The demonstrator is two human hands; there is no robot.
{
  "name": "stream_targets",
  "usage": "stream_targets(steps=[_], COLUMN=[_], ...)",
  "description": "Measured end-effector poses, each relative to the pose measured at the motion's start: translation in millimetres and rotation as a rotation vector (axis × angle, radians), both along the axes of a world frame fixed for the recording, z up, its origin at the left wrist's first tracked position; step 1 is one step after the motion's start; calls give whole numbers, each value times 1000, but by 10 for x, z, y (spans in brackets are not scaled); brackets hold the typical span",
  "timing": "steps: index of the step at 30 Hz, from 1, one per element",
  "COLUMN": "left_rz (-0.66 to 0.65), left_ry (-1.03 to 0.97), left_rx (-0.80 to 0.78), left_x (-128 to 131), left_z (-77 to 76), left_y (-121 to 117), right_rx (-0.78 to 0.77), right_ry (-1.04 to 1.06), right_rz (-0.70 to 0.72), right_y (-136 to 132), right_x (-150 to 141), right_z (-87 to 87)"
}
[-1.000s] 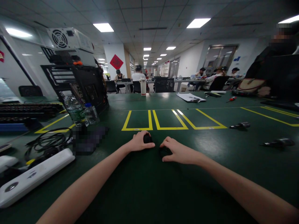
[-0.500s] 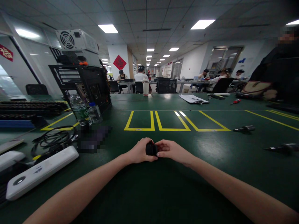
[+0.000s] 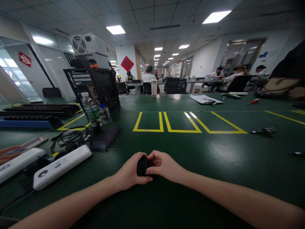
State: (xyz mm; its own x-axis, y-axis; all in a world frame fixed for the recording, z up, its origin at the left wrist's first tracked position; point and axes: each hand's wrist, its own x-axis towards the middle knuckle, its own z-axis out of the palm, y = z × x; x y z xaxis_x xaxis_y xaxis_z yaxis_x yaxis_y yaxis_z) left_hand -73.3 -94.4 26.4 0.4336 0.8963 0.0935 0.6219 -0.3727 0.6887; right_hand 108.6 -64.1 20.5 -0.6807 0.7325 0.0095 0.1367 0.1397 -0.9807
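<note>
A small black round object (image 3: pixel 142 166), with ridges round its edge, is held just above the green table; I cannot make out exactly what it is. My left hand (image 3: pixel 130 170) wraps round its left side, thumb below and fingers over the top. From the right, my right hand (image 3: pixel 164 164) pinches its near edge between thumb and curled fingers. Parts of the object are hidden behind the fingers of both hands.
Yellow tape outlines (image 3: pixel 149 130) mark the table ahead. Left are a white power strip (image 3: pixel 62 167), coiled cable (image 3: pixel 69 140), a water bottle (image 3: pixel 91 111) and an open computer case (image 3: pixel 105 87). A clipboard (image 3: pixel 202 99) and a dark driver-like tool (image 3: pixel 265 131) lie right.
Both hands, with the black object between them, have shifted left and lower in the picture. The surroundings have slid right as the head turned slightly left.
</note>
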Motion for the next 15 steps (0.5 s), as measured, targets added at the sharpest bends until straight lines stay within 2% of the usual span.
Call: stream_targets(steps=[5,10,15], left_rz=[79,210,358], left_ry=[32,105,92], left_rx=[15,27,82], left_x=[-278,-740,-1166], left_z=[-7,-92,-152], left_y=[-172,-357,-517], right_rx=[-11,132,195], right_ry=[28,-20,-10], right_rz=[43,30,22], right_y=[-122,-222,-295], right_x=[-315,-776,-1287], right_z=[32,32,-72])
